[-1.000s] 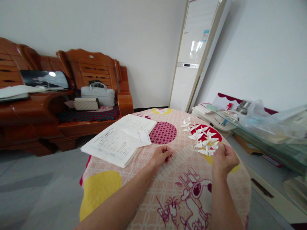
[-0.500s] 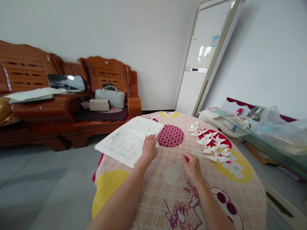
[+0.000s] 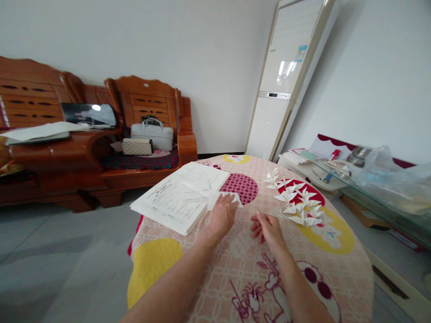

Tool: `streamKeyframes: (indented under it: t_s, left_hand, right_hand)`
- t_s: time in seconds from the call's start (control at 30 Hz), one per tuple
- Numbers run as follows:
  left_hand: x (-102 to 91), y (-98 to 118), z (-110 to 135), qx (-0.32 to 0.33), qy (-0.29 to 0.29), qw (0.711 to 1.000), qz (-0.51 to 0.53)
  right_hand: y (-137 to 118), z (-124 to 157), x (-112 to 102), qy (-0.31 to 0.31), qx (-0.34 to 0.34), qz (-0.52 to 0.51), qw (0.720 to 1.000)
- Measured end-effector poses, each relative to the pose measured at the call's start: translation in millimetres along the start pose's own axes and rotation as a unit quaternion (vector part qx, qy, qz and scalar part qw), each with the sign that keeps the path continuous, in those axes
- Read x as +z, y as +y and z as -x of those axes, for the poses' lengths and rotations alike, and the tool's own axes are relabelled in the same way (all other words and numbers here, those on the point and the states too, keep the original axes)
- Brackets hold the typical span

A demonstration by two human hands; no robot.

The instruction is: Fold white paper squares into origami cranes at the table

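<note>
My left hand [image 3: 222, 216] is over the right edge of the paper stack, its fingers on a small white folded piece of paper [image 3: 213, 200], which they partly cover. The stack of printed paper sheets [image 3: 175, 197] lies on the left of the round table, and a further white folded paper [image 3: 197, 185] rests on top of it. To the right, my right hand [image 3: 268, 227] hovers low over the tablecloth, fingers loosely curled and apart, with nothing seen in it. Several white paper cranes [image 3: 301, 202] stand grouped beyond it on the table's right side.
A patterned pink tablecloth [image 3: 215, 278] covers the table. At the right, a glass-topped stand [image 3: 367, 202] carries plastic bags [image 3: 387, 179] and papers. Wooden chairs [image 3: 148, 103] with bags [image 3: 153, 137] stand at the left, and a tall air conditioner [image 3: 279, 85] at the back.
My left hand has moved right and toward me, bringing the folded paper past the stack's edge. My right hand has loosened, its fingers now spread more. The view has shifted slightly.
</note>
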State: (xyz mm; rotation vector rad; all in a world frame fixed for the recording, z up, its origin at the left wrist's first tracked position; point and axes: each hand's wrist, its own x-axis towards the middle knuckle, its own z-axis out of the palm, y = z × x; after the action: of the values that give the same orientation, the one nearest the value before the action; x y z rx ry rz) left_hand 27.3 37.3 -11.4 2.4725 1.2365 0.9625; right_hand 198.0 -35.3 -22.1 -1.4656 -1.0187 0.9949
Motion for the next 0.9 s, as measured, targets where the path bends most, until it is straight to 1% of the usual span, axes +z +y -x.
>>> streamKeyframes:
  t_s: [0.07,0.13,0.2,0.23,0.3,0.33,0.37,0.43,0.5,0.53,0.57,0.6,0.63,0.67,0.7,0.73,0.77,0.83,0.9]
  left_hand:
    - [10.7,24.8,7.4,0.033,-0.038,0.997,0.056]
    - [19.0,43.6,14.4,0.043,-0.077,0.989,0.114]
    - [21.6,52.9,18.4,0.040,-0.090,0.980,0.173]
    - [20.1,53.5,18.5,0.039,-0.097,0.974,0.202]
    - [11.5,46.8,14.7,0.008,-0.093,0.964,0.250]
    - [5.0,40.2,10.9,-0.007,-0.077,0.961,0.267]
    - [-2.3,32.0,6.2,-0.021,-0.055,0.959,0.277]
    - [-17.5,14.2,-3.9,-0.045,-0.020,0.961,0.272]
    - [-30.9,-0.3,-11.7,-0.071,0.009,0.961,0.266]
    - [-36.3,-4.8,-13.6,-0.071,0.009,0.960,0.270]
    - [-40.7,-7.3,-13.7,-0.046,-0.012,0.961,0.272]
    - [-43.9,-7.9,-12.1,-0.002,-0.052,0.959,0.280]
    - [-45.7,-6.9,-8.7,0.050,-0.096,0.952,0.287]
    - [-45.9,-4.8,-3.9,0.097,-0.154,0.941,0.284]
    - [-44.3,-2.2,2.0,0.125,-0.206,0.930,0.278]
    - [-41.1,0.5,8.5,0.138,-0.244,0.921,0.269]
    - [-36.5,3.0,15.0,0.141,-0.264,0.919,0.254]
    - [-25.2,6.6,26.2,0.146,-0.268,0.927,0.220]
    - [-15.4,8.8,32.7,0.159,-0.263,0.931,0.195]
  right_hand:
    - [-1.7,0.5,0.1,-0.003,0.036,-0.065,0.997]
    - [-1.8,-0.1,-1.5,-0.004,0.042,-0.087,0.995]
    - [-1.0,-1.2,-5.2,0.002,0.038,-0.073,0.997]
    - [-0.6,-1.9,-8.2,0.009,0.035,-0.061,0.997]
    - [-0.6,-3.1,-16.6,0.023,0.029,-0.048,0.998]
    - [-0.8,-3.6,-22.2,0.019,0.021,-0.048,0.998]
    - [-1.1,-4.2,-28.5,0.002,0.017,-0.047,0.999]
    - [-1.7,-5.4,-42.2,-0.027,0.031,-0.040,0.998]
    - [-2.1,-6.4,-54.4,-0.024,0.049,-0.028,0.998]
    - [-2.4,-6.7,-59.1,-0.033,0.056,-0.025,0.998]
    - [-2.9,-6.7,-62.4,-0.045,0.065,-0.023,0.997]
    - [-3.5,-6.5,-64.3,-0.055,0.072,-0.019,0.996]
    - [-4.2,-5.9,-65.0,-0.063,0.079,-0.016,0.995]
    - [-5.0,-5.2,-64.7,-0.066,0.086,-0.010,0.994]
    - [-5.6,-4.3,-63.8,-0.065,0.092,-0.002,0.994]
    - [-5.9,-3.3,-62.5,-0.061,0.098,0.008,0.993]
    - [-5.9,-2.4,-61.2,-0.054,0.103,0.021,0.993]
    - [-4.4,-1.2,-59.4,-0.040,0.103,0.051,0.993]
    - [-1.9,-0.9,-59.1,-0.031,0.087,0.085,0.992]
